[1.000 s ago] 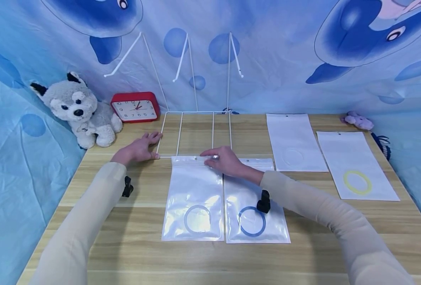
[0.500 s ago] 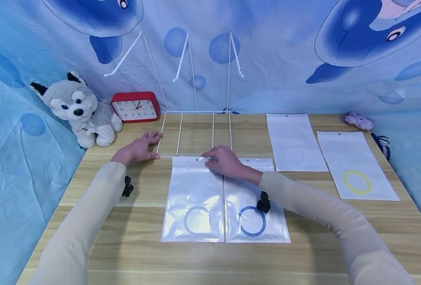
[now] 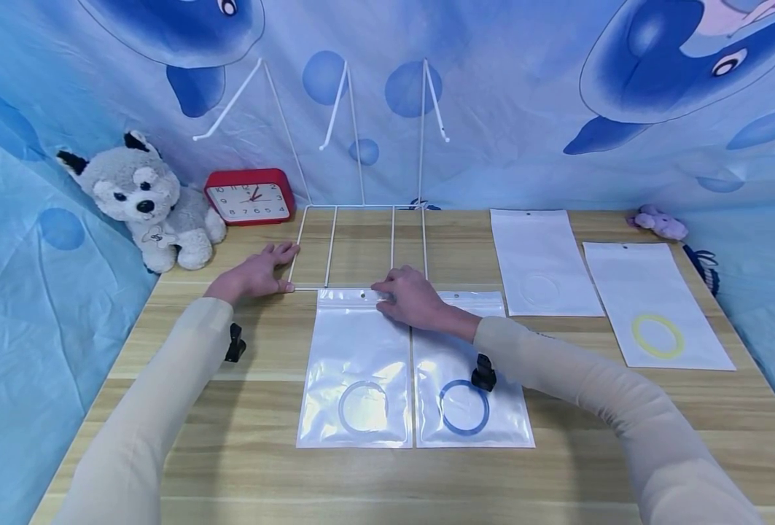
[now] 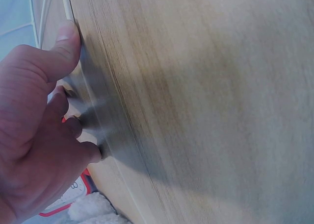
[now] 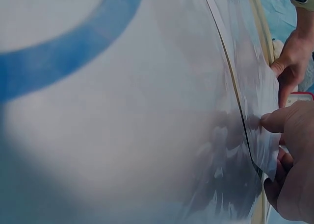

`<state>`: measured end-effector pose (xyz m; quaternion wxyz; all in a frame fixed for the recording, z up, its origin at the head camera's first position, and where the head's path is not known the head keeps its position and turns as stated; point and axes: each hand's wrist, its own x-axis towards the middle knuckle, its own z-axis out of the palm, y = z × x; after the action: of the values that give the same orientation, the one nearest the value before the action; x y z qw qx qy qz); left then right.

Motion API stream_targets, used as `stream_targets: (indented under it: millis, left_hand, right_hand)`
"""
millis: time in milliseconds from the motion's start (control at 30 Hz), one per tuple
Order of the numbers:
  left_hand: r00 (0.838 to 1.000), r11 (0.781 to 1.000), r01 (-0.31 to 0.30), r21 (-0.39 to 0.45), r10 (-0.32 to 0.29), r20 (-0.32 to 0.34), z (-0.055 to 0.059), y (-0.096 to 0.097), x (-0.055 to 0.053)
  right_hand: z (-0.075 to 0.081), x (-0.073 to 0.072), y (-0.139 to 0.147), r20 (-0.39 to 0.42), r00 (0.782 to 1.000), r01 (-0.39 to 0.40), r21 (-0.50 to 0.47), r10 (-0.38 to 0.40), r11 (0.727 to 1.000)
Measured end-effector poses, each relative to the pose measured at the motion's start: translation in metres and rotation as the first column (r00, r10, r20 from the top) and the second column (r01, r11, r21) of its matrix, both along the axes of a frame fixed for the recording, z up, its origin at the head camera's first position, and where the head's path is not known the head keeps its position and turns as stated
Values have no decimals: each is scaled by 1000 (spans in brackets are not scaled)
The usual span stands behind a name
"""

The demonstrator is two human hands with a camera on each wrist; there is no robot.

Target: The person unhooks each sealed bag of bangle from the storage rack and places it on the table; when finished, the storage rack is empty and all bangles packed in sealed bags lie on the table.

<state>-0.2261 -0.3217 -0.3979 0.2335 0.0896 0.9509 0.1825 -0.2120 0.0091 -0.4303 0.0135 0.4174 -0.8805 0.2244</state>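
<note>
My right hand (image 3: 413,299) pinches the top right corner of a white zip bag (image 3: 354,343) that lies flat, a pale ring (image 3: 364,406) showing near its bottom. In the right wrist view the thumb lies on top of that corner, with the fingers curled beneath its edge. Under my right forearm is a second zip bag (image 3: 472,430) with a blue ring (image 3: 464,408), right beside the first. My left hand (image 3: 252,277) rests at the front left corner of a white wire rack (image 3: 331,248), thumb on the corner and fingers spread along the side wire.
Three arms (image 3: 335,109) rise from the rack at the back. To the right lie two more bags, one with a faint ring (image 3: 539,289) and one with a yellow ring (image 3: 658,336). A plush husky (image 3: 147,197) and red clock (image 3: 249,197) stand back left; a small purple toy (image 3: 659,222) sits back right.
The pinched bag has slid slightly toward me, its bottom edge now level with the neighbouring bag's. My right hand shifts a little; the left hand stays put.
</note>
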Motion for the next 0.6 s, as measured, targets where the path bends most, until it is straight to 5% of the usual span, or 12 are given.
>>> stream_targets:
  millis: [300,600]
  left_hand:
    - [1000,1000,-1,-1,1,1,1,0,0]
    - [1000,1000,0,-5,0,-4,-2,-1,-1]
  right_hand:
    - [-2,-1,-2,-85,996,-13,52,18,999]
    - [-1,1,-3,-79,997,-16,66,21,998]
